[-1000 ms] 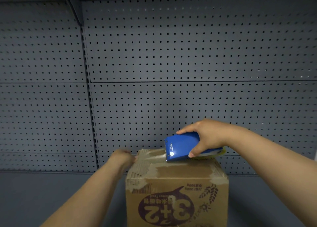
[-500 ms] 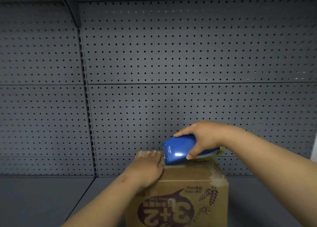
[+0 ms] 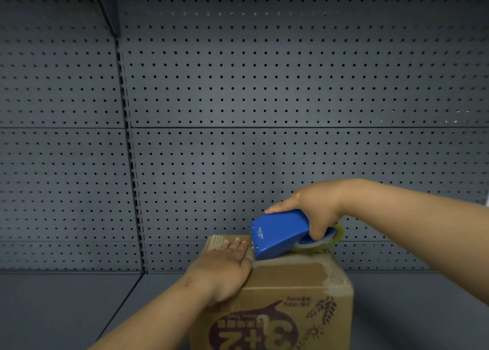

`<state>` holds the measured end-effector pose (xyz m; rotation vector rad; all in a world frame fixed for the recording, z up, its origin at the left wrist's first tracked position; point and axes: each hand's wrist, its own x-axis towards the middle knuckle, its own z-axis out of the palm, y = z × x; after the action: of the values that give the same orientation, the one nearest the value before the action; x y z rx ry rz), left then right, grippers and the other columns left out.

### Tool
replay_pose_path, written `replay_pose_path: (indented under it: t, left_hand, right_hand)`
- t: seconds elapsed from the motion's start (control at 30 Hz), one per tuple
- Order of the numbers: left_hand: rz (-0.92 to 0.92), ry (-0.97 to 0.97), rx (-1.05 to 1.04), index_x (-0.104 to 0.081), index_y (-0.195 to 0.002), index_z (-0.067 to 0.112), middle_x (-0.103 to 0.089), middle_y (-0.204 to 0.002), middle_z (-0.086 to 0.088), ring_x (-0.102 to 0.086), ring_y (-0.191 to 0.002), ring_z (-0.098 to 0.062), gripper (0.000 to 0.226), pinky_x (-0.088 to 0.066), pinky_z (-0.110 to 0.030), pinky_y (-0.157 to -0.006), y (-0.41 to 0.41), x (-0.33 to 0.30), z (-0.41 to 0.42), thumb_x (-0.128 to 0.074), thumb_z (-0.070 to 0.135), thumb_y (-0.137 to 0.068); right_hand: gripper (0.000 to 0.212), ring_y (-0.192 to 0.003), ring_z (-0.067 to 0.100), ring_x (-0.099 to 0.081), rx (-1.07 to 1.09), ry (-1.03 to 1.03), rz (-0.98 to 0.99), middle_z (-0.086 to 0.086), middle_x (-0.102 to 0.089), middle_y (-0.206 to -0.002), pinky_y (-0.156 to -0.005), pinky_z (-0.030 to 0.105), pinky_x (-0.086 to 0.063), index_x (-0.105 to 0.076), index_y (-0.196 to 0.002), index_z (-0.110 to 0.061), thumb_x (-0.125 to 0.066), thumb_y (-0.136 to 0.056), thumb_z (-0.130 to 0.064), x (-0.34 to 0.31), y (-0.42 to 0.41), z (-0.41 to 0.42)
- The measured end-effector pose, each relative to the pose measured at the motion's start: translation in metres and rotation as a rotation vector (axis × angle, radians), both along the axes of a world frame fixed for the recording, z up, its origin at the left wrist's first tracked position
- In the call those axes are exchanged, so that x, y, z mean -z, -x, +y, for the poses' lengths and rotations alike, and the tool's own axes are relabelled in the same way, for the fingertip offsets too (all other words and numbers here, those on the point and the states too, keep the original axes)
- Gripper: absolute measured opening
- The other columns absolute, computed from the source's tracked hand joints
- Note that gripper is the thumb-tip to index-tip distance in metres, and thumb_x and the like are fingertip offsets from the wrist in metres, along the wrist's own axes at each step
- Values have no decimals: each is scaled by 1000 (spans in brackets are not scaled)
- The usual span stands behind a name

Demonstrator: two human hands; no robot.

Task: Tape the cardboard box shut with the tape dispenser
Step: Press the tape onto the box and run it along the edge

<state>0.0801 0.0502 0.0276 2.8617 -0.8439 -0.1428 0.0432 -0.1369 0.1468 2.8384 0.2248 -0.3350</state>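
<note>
Cardboard box, printed "3+2" upside down with old tape scraps on top, stands on a grey shelf before a grey pegboard wall. Left hand lies flat, fingers extended, on its top. Right hand grips the blue tape dispenser, whose nose touches the box top.
</note>
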Motion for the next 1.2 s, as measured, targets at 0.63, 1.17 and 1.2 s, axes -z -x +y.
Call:
replay_pose_path:
  t: [0.63,1.17,1.2]
  left_hand:
    - [68,29,-32,-6,-149,21,3,-159,5,1,-145,-11,52,-2,-26,-114,-6,1,-1,-10,35,-99]
    - [-19,-169,-191,-11,-149,13,-1,-159,-4,-1,-146,-18,57,-1,-36,-116,7,-20,-24,-9,37,-97]
    - [-46,-185,-234,-9,-149,12,3,-159,-5,1,-146,-19,60,0,-37,-117,9,-23,-31,-10,39,-95]
  right_hand:
    - [91,-64,11,-51,134,-78,72,-9,-56,-99,-56,21,-42,-16,-131,-63,-61,-71,-12,-1,35,-100]
    - [90,-65,3,-49,210,-189,70,-18,-52,-93,-57,15,-40,-18,-133,-63,-61,-70,-16,24,56,-149]
    - [90,-66,2,-48,206,-182,71,-20,-50,-92,-57,15,-40,-18,-134,-62,-62,-70,-16,24,55,-149]
